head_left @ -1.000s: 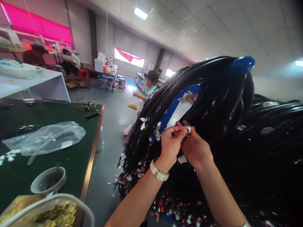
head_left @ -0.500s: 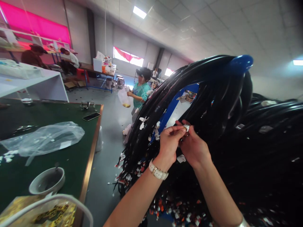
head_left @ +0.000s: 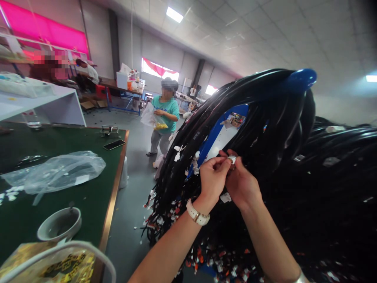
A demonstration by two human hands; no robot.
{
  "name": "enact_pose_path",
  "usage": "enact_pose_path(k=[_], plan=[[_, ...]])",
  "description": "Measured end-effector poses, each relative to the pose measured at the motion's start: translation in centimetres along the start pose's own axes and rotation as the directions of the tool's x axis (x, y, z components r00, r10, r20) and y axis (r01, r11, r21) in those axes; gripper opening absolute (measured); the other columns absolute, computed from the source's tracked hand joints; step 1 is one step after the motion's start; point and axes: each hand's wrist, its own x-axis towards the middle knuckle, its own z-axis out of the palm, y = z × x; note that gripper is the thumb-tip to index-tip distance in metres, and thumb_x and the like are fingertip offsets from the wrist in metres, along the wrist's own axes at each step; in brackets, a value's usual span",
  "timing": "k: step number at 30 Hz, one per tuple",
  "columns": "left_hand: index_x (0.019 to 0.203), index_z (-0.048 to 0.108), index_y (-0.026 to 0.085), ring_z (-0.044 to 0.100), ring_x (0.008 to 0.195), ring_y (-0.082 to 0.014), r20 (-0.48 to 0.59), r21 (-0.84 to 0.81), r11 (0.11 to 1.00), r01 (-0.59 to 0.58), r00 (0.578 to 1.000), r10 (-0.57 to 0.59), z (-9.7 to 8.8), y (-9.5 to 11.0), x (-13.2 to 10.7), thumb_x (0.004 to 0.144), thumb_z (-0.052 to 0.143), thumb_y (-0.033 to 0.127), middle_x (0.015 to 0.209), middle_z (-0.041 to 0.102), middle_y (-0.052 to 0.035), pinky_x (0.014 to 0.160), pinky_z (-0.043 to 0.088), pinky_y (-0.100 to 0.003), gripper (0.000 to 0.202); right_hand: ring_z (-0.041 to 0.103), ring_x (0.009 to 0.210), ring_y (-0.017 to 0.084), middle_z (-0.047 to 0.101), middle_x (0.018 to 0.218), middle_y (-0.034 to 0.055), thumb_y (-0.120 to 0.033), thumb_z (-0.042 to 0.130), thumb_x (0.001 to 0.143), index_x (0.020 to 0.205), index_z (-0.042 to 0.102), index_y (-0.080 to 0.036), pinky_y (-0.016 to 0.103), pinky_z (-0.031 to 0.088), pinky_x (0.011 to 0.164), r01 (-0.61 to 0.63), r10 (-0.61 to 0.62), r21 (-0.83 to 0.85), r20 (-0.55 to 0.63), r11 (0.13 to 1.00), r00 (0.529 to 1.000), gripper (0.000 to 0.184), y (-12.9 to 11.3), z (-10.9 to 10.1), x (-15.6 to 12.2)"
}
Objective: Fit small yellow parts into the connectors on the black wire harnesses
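Note:
Between my fingertips is a small white connector (head_left: 232,159), in front of a large hanging bundle of black cables (head_left: 265,137). My left hand (head_left: 214,177), with a white watch strap at the wrist, pinches the connector from the left. From the other side my right hand (head_left: 243,182) grips it between thumb and fingers. Whether a wire runs into the connector is hidden by the fingers. Just below my hands a white tag-like piece (head_left: 226,197) sits among the cables. More white connectors (head_left: 177,153) hang on the cables to the left.
A blue rack arm (head_left: 304,79) carries the cables. The green-topped table (head_left: 91,212) at left holds a clear plastic bag (head_left: 67,169), a grey bowl (head_left: 59,224), a phone (head_left: 114,145) and a bag of yellow parts (head_left: 67,267). A person (head_left: 166,114) stands beyond, holding a bag.
The person beyond the cables has shifted left and turned, and more of their body shows. My hands stay almost in place, both on the connector, with the left wrist slightly turned.

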Motion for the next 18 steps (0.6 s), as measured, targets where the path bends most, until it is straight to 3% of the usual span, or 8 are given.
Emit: enact_pose_path(k=[4,8,12,18], plan=[[0.080,0.075,0.019,0.059,0.065,-0.0143,0.013,0.254,0.940,-0.229,0.972,0.234,-0.32,-0.44,-0.20,0.081,0.065,0.025,0.075,0.072,-0.0035,0.066,0.043,-0.026,0.012,0.064,0.094,0.017,0.070,0.115,-0.0002,-0.044,0.072,0.075,0.100,0.067,-0.030,0.036,0.050,0.088,0.019,-0.019,0.016,0.011,1.000,1.000,0.029,0.32,-0.05,0.11],[0.078,0.074,0.021,0.054,0.059,-0.0132,0.013,0.366,0.880,-0.304,0.947,0.322,-0.48,-0.62,-0.34,0.082,0.063,0.027,0.066,0.066,-0.0009,0.062,0.039,-0.025,0.013,0.064,0.094,0.017,0.069,0.115,0.0002,-0.045,0.076,0.072,0.099,0.067,-0.030,0.036,0.051,0.087,0.046,-0.047,0.012,0.017,0.999,0.999,0.031,0.45,-0.02,0.16],[0.075,0.072,0.020,0.052,0.057,-0.0122,0.016,0.373,0.883,-0.285,0.953,0.301,-0.51,-0.56,-0.12,0.081,0.064,0.027,0.063,0.064,0.0000,0.061,0.038,-0.025,0.012,0.064,0.098,0.018,0.069,0.117,0.0005,-0.044,0.074,0.074,0.099,0.067,-0.031,0.036,0.050,0.090,0.048,-0.048,0.004,0.011,0.999,0.999,0.029,0.53,-0.09,0.19],[0.072,0.069,0.016,0.051,0.057,-0.0109,0.019,0.160,0.983,-0.091,0.996,0.089,-0.39,-0.24,0.43,0.075,0.068,0.025,0.063,0.063,0.0006,0.058,0.039,-0.024,0.009,0.065,0.096,0.017,0.070,0.116,0.0005,-0.043,0.072,0.077,0.101,0.067,-0.030,0.036,0.049,0.089,0.043,-0.044,0.022,0.026,0.999,0.999,0.028,0.56,-0.33,0.28]])
